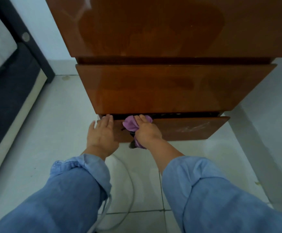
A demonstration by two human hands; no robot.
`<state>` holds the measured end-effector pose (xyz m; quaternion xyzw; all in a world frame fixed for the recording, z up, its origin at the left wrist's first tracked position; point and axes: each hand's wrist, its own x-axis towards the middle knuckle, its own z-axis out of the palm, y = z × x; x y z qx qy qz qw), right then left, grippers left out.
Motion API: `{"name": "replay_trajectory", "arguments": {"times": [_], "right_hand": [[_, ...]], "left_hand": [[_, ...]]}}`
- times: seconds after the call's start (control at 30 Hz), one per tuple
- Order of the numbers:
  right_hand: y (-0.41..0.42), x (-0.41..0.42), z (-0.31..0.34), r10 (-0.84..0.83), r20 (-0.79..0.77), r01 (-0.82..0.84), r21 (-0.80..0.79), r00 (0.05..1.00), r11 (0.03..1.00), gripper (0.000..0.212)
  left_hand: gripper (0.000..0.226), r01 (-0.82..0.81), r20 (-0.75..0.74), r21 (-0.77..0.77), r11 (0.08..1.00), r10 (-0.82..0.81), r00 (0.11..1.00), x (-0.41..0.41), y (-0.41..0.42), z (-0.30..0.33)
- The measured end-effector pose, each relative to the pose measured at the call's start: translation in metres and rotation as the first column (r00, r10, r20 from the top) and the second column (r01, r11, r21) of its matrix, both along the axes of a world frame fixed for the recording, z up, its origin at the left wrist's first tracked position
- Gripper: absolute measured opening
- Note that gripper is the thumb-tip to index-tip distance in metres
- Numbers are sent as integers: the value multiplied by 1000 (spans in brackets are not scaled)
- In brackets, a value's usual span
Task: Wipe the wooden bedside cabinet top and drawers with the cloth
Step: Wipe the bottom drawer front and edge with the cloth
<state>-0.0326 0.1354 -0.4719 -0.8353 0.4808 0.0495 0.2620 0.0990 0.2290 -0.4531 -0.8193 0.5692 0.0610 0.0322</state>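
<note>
While the left hand is lying flat and open against the lower drawer, the right hand is clutching the purple cloth at its top edge.

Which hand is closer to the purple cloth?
Right. The right hand grips the purple cloth against the top edge of the bottom drawer. The left hand lies flat on the drawer's left end, beside the cloth, not touching it.
</note>
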Motion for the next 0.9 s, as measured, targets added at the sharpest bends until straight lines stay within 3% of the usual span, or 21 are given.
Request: {"name": "replay_trajectory", "arguments": {"times": [0.13,0.37,0.53,0.63,0.7,0.77,0.83,0.9], "right_hand": [[-1,-2,-1,7,14,-7,-37,1000,999,63],[8,6,-12,-95,56,98,-62,994,993,62],[18,23,-10,-77,23,79,-97,997,992,62],[26,43,-13,-17,46,21,-96,999,995,65],[34,61,-15,50,55,-43,-110,997,993,67],[43,76,-17,88,104,-77,-109,991,991,68],[47,86,-19,109,138,-98,-81,984,992,69],[47,88,-18,111,137,-101,-76,984,992,69]], "left_hand": [[85,-35,-31,112,993,38,999,21,16,-2],[82,-41,-176,65,997,52,983,24,15,0],[72,-43,-247,25,999,47,968,27,17,-6],[62,-109,-391,-110,988,58,918,27,17,-2],[45,-358,-625,-256,898,129,770,25,16,1],[21,-628,-840,-215,748,187,510,27,11,0],[22,-730,-908,-114,674,227,352,34,5,-3],[21,-753,-929,-44,657,250,272,40,3,-8]]}}
